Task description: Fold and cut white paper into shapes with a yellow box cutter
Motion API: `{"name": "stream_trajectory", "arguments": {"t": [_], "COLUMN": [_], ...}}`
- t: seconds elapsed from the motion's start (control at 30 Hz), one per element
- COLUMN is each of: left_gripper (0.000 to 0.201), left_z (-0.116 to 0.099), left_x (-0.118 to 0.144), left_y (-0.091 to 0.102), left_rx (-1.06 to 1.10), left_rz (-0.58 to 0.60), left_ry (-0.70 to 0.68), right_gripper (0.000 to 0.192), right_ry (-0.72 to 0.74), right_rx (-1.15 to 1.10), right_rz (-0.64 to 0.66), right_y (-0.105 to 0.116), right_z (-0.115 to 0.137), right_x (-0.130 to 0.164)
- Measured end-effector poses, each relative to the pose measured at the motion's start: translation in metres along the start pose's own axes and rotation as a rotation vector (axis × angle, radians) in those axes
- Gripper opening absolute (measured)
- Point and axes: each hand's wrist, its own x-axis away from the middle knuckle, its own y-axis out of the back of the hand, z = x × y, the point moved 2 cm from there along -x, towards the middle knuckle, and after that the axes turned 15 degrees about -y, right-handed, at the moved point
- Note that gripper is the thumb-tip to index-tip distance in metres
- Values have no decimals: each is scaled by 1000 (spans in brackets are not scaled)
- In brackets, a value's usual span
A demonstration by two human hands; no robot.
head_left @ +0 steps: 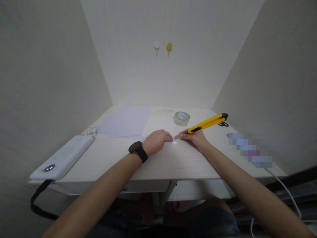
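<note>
My right hand (196, 138) grips a yellow utility knife (208, 123), its blade tip pointing left and down at the desk near a small bright scrap (175, 142). My left hand (158, 140), with a black watch (138, 150) on the wrist, rests knuckles up on the white desk (173, 158), fingers curled and pressing down right beside the blade tip. What lies under the left hand is hidden.
A pale sheet of paper (125, 121) lies at the back left. A roll of clear tape (181, 118) stands behind the hands. A white power bank (64, 157) with a black strap sits at the left edge. Black scissors handles (223, 124) and a blurred object (252, 153) lie right.
</note>
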Motion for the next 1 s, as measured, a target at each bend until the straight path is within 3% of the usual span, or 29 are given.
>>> {"name": "stream_trajectory", "arguments": {"t": [0.77,1.0], "left_gripper": [39,26], "left_z": [0,1], "left_x": [0,-2], "left_y": [1,0], "left_rx": [-5,-13], "left_rz": [17,22], "left_ry": [14,57], "right_gripper": [26,23], "right_ry": [-9,47], "right_rx": [5,105], "right_rz": [15,18], "right_y": [-1,-1], "right_z": [2,4], "right_x": [3,6]}}
